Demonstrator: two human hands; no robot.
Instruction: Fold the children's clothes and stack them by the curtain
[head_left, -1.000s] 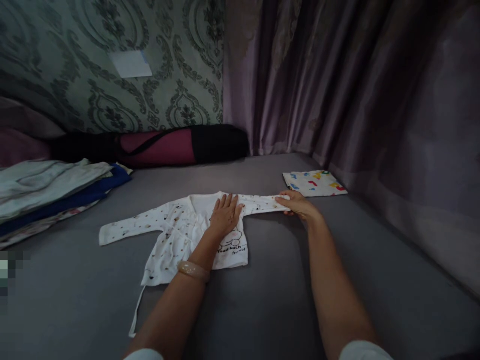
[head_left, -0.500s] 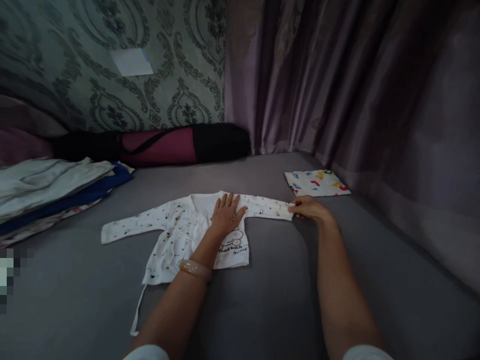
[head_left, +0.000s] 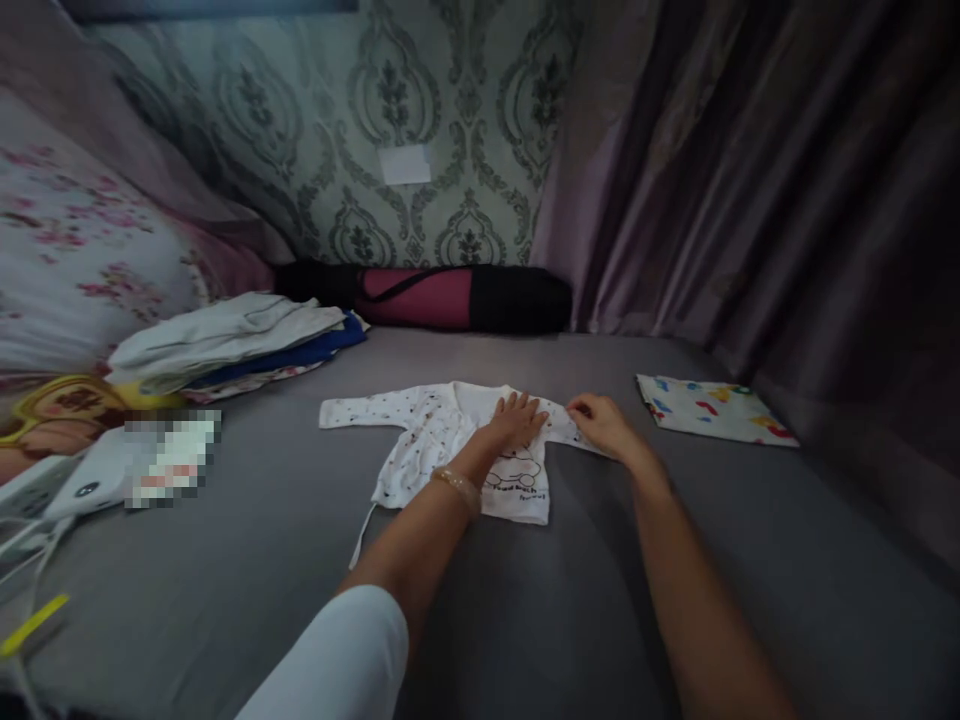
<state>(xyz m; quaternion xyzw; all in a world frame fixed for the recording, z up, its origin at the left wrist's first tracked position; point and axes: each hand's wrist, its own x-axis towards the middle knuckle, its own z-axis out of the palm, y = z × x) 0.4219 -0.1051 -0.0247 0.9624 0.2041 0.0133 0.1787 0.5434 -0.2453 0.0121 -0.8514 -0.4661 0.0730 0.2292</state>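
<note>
Shirt (head_left: 435, 440) beneath both hands (head_left: 517, 422)

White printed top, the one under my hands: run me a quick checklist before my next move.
1. Left hand resting on the white printed top: ok, spread across the chest.
2. Right hand at the right-hand sleeve: ok, though how firmly it grips, cannot tell.
3. Left-hand sleeve stretched outward: ok.
4. Cuff under the right hand lying flat: cannot tell, mostly hidden.
5. Tie tucked in: not ok, it trails from the hem onto the grey surface.
6. Folded patterned cloth apart from the top: ok.
</note>
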